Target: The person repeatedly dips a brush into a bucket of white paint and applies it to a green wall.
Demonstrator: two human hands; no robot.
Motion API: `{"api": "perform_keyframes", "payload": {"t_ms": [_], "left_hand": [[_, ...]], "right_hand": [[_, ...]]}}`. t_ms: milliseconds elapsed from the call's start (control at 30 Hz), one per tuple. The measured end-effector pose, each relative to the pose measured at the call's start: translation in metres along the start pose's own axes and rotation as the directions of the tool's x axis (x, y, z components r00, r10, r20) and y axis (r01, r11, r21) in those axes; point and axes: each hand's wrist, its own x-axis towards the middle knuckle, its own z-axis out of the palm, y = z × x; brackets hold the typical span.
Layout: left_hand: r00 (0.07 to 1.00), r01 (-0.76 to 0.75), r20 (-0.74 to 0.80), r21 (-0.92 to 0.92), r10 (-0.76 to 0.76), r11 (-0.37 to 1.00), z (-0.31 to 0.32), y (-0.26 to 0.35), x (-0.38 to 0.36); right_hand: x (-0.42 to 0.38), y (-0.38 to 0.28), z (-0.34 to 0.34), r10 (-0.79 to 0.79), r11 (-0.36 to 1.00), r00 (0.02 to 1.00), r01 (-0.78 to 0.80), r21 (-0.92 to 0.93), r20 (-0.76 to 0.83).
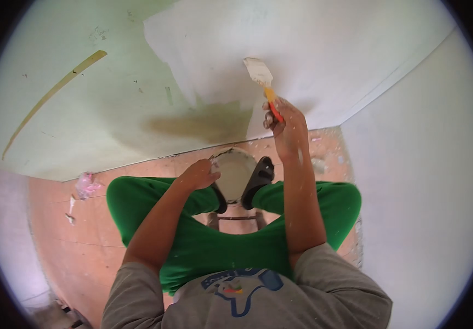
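Observation:
My right hand [284, 123] is closed round the orange-and-yellow handle of a paintbrush [259, 71]. Its bristles, coated in white paint, touch the wall [214, 49], on which a white painted area borders pale green. My left hand [199, 174] is held over my left shin, beside the bucket rim in view, with its fingers curled. Whether it grips anything I cannot make out. A round bucket [233, 171] of whitish paint stands on the floor between my feet, by the foot of the wall.
Yellowish tape [55, 90] clings to the wall at left. On the tiled floor [99, 230] lie a pink plastic bag [87, 185] and a small white-and-brown item [71, 205]. A side wall [417, 181] rises close on my right. Part of a low stool [239, 218] shows beneath me.

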Motion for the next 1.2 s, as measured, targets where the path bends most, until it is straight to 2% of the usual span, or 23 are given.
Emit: {"api": "perform_keyframes", "payload": {"t_ms": [67, 133, 233, 367, 433, 500, 533, 600, 633, 700, 833, 900, 1033, 1100, 1167, 1200], "left_hand": [[0.990, 0.104, 0.103, -0.066, -0.097, 0.992, -0.017, 0.016, -0.008], [0.994, 0.093, 0.072, -0.106, -0.086, 0.990, -0.013, 0.014, -0.009], [0.994, 0.095, 0.063, -0.154, -0.087, 0.983, -0.018, 0.013, -0.009], [0.991, 0.113, 0.084, -0.137, -0.102, 0.984, -0.023, 0.015, -0.011], [0.990, 0.119, 0.092, -0.120, -0.108, 0.986, -0.026, 0.019, -0.013], [0.990, 0.120, 0.089, -0.103, -0.111, 0.987, -0.028, 0.020, -0.012], [0.992, 0.106, 0.078, -0.126, -0.097, 0.986, -0.027, 0.020, -0.011], [0.994, 0.090, 0.068, -0.150, -0.080, 0.985, -0.023, 0.016, -0.009], [0.996, 0.075, 0.055, -0.136, -0.068, 0.988, -0.019, 0.012, -0.007], [0.998, 0.062, 0.041, -0.122, -0.057, 0.991, -0.017, 0.010, -0.008], [0.995, 0.088, 0.055, -0.141, -0.081, 0.986, -0.024, 0.016, -0.013], [0.996, 0.081, 0.043, -0.137, -0.076, 0.987, -0.022, 0.013, -0.015], [0.998, 0.055, -0.011, -0.086, -0.056, 0.995, -0.012, -0.002, -0.017], [0.998, 0.065, -0.011, -0.046, -0.065, 0.997, -0.016, -0.001, -0.019], [0.974, 0.176, 0.155, -0.049, -0.167, 0.983, -0.027, 0.004, -0.020], [0.974, 0.176, 0.151, -0.045, -0.167, 0.983, -0.028, 0.003, -0.021]], "right_hand": [[-0.013, -0.012, 0.011, -0.015, 0.997, 1.000, 0.013, -0.076, -0.026], [-0.025, -0.020, 0.022, -0.023, 0.991, 0.994, 0.009, -0.136, -0.107], [-0.025, -0.011, 0.027, -0.025, 0.994, 0.996, 0.016, -0.108, -0.091], [0.004, 0.058, 0.003, 0.037, 0.993, 0.985, -0.056, -0.107, -0.170], [0.023, 0.111, -0.020, 0.102, 0.936, 0.961, -0.180, -0.302, -0.256], [0.030, 0.152, -0.043, 0.233, 0.843, 0.898, -0.378, -0.382, -0.372], [0.035, 0.175, -0.062, 0.232, 0.844, 0.897, -0.377, -0.380, -0.375], [0.043, 0.212, -0.097, 0.454, 0.704, 0.792, -0.600, -0.380, -0.408], [0.040, 0.219, -0.099, 0.454, 0.704, 0.792, -0.600, -0.380, -0.409], [0.036, 0.231, -0.101, 0.477, 0.699, 0.730, -0.653, -0.291, -0.490], [0.042, 0.226, -0.098, 0.516, 0.761, 0.750, -0.623, -0.180, -0.415], [0.051, 0.202, -0.076, 0.356, 0.868, 0.875, -0.440, -0.231, -0.329], [0.058, 0.138, -0.035, 0.269, 0.898, 0.926, -0.340, -0.279, -0.264], [0.055, 0.114, -0.019, 0.183, 0.931, 0.968, -0.226, -0.286, -0.169], [0.042, 0.096, 0.001, 0.152, 0.951, 0.978, -0.185, -0.249, -0.144], [0.036, 0.088, 0.011, 0.124, 0.966, 0.985, -0.147, -0.213, -0.120]]}}
